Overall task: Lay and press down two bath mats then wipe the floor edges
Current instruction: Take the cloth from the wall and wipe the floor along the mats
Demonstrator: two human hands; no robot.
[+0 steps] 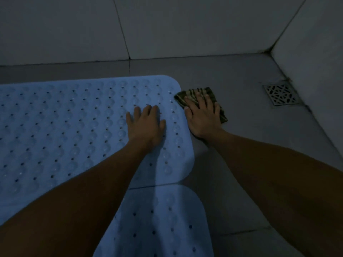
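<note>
Two pale blue perforated bath mats lie flat on the grey tiled floor. The far mat (65, 127) fills the left of the view, and the near mat (161, 223) adjoins its front edge. My left hand (146, 123) rests palm down on the far mat near its right edge, fingers spread. My right hand (202, 115) presses flat on a dark striped cloth (193, 92) lying on the floor just beside the far mat's right edge. The hand covers most of the cloth.
A square metal floor drain (281, 95) sits in the far right corner. White tiled walls (167, 28) close the back and right side. Bare grey floor (241, 145) runs between the mats and the right wall. The light is dim.
</note>
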